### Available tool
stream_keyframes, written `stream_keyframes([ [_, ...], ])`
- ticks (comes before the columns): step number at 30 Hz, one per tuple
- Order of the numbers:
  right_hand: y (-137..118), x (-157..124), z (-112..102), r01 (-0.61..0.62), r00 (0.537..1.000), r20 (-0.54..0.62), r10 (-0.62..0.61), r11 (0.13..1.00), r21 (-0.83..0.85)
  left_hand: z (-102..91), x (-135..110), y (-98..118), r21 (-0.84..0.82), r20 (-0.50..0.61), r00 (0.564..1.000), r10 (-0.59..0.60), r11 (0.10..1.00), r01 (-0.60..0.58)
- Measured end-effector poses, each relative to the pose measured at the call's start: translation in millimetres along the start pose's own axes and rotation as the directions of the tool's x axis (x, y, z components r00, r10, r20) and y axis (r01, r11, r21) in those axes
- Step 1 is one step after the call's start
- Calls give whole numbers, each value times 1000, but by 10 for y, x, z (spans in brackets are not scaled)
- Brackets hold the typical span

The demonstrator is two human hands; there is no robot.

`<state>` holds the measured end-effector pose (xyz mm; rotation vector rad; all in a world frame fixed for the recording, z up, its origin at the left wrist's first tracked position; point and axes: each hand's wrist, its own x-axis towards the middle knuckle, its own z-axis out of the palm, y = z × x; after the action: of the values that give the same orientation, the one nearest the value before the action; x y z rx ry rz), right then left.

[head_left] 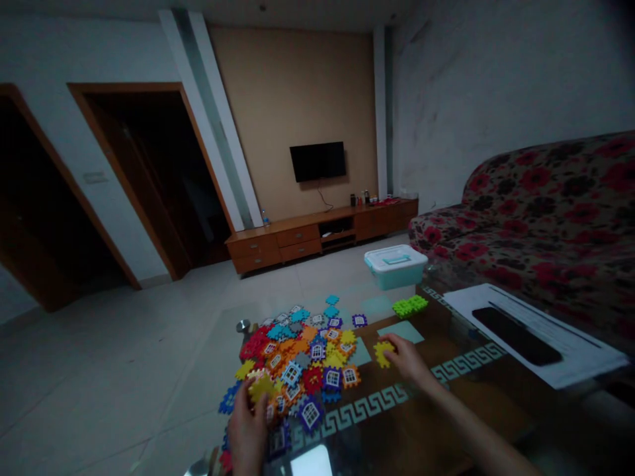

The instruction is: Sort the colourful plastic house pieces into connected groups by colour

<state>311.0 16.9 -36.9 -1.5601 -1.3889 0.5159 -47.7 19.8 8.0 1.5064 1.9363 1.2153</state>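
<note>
A heap of colourful interlocking plastic tiles (297, 345) covers the left part of the glass coffee table (377, 423); some tiles carry white window frames. At the near left edge of this heap, my left hand (247, 423) is closed on a yellow tile (261, 389). To the right of the heap, my right hand (407, 360) pinches another yellow tile (383, 354) by its right side, at or just above the glass. I cannot tell whether that tile touches the table. Beyond my right hand sits a small stack of green tiles (410, 305).
A lidded turquoise box (395, 267) stands at the table's far end. On the right lie paper sheets (585, 360) with a black phone (516, 336) on them. A flowered sofa (546, 198) borders the right side; a wooden TV cabinet (297, 243) lines the far wall.
</note>
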Motion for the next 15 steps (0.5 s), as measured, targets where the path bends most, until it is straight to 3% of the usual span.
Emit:
stream_keyframes([
  [1,161,4,-123,-52,998,-19,52,998,21,179,-147,125,-88,100,995,25,996,-17],
  [4,458,33,-352,-135,990,-31,139,985,108,853,-670,473,-255,381,912,153,965,-56],
  [6,526,56,-426,-149,988,-28,154,980,135,1305,-983,664,-231,545,814,200,969,-83],
  [9,553,71,-476,-171,984,-23,176,977,127,1804,-1236,893,-157,633,732,251,968,-197],
  [12,599,61,-485,-163,986,-8,165,978,128,1980,-1115,1081,-98,667,673,319,933,-345],
  [14,647,56,-482,-135,990,-8,137,983,124,1888,-816,1182,-8,649,666,367,879,-477],
  [15,671,58,-481,-129,991,-7,131,984,121,1779,-616,1217,97,622,691,368,839,-535],
])
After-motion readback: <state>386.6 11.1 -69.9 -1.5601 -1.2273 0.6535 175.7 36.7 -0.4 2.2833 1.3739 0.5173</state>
